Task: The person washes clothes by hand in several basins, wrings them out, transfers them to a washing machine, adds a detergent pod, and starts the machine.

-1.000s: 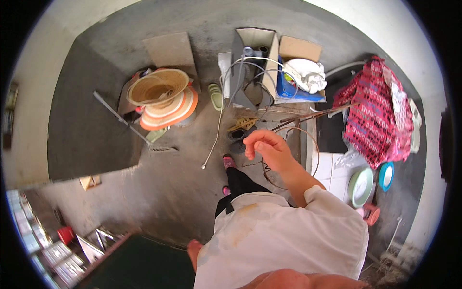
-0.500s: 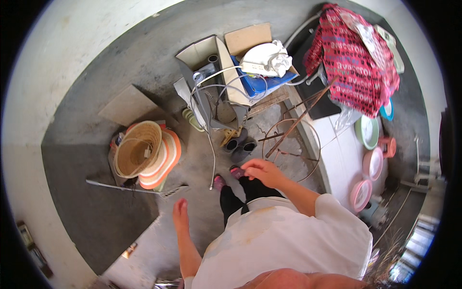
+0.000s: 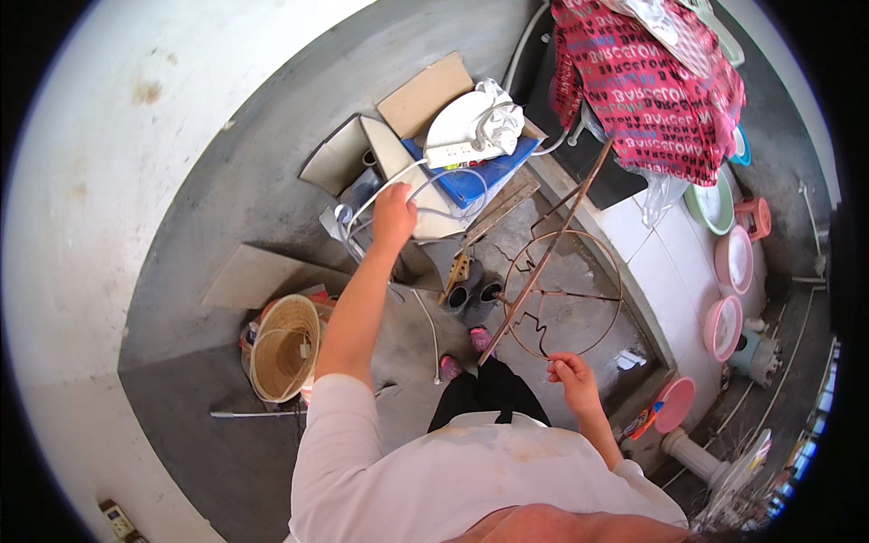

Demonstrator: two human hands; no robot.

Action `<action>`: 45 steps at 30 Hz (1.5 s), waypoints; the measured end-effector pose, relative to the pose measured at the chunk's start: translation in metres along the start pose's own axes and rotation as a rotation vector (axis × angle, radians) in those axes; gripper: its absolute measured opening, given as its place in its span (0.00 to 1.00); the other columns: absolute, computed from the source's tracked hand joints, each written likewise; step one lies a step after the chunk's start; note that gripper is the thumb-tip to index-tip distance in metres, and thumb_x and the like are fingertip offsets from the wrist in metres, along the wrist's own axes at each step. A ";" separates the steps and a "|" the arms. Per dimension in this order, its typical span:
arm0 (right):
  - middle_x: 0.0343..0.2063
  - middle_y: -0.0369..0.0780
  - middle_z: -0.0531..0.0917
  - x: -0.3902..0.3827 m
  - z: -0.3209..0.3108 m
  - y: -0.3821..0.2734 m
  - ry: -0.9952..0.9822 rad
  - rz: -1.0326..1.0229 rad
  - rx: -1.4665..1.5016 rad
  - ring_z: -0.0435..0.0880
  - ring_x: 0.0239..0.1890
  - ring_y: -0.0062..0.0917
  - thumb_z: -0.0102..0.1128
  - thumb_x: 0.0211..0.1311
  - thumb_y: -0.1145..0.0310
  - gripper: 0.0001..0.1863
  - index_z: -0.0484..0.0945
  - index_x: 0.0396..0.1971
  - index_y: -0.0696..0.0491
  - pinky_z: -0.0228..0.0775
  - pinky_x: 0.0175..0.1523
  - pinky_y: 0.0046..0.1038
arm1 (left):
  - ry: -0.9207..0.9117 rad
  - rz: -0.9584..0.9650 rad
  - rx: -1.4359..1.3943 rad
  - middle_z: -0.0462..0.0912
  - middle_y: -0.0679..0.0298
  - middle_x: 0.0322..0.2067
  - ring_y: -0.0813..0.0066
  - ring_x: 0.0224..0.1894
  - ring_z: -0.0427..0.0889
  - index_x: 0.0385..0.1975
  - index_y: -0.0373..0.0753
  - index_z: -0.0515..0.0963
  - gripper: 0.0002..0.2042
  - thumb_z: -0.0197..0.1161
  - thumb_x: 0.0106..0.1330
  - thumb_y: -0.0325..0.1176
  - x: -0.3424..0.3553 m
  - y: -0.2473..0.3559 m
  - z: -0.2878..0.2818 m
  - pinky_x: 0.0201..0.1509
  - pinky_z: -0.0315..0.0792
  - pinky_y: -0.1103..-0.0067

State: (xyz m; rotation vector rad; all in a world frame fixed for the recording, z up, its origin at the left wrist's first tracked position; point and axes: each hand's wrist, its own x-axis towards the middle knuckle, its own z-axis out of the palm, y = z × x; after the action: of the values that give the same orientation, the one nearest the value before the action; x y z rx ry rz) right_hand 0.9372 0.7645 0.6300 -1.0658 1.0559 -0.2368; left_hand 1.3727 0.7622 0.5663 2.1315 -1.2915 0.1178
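My left hand (image 3: 396,217) is stretched out over an opened cardboard box (image 3: 337,156), against a white cord. Its back faces up and the fingers are mostly hidden, so its grip is unclear. Fingers curled together, my right hand (image 3: 577,378) is by the end of a bent wire on a rusty metal ring stand (image 3: 619,262). Whether the fingertips touch that wire I cannot make out. A white power strip (image 3: 450,155) and crumpled white plastic (image 3: 501,116) lie on a blue box (image 3: 466,187) beyond my left hand.
Dark boots (image 3: 459,297) stand before my feet. At left are a woven basket (image 3: 281,360) and leaning cardboard (image 3: 249,276). A red printed cloth (image 3: 656,90) covers something far right. Pink basins (image 3: 724,328) and a green basin (image 3: 712,204) line the right side.
My left hand has gone from low beside my body up to the boxes and cord. My right hand has drawn back and right toward the ring stand's near side. The view has shifted.
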 end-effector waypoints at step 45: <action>0.49 0.36 0.68 0.177 0.245 -0.040 -0.517 -0.028 0.730 0.68 0.50 0.23 0.44 0.61 0.67 0.20 0.57 0.53 0.50 0.60 0.53 0.27 | -0.458 -0.777 -1.019 0.76 0.61 0.33 0.79 0.34 0.75 0.40 0.32 0.71 0.17 0.54 0.56 0.37 0.006 0.078 -0.054 0.36 0.69 0.80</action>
State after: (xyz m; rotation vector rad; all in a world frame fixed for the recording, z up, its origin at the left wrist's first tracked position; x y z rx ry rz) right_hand 1.2372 0.7815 0.5761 -0.4337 0.4196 -0.3151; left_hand 1.3249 0.7633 0.6482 1.5818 -0.4249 -1.1458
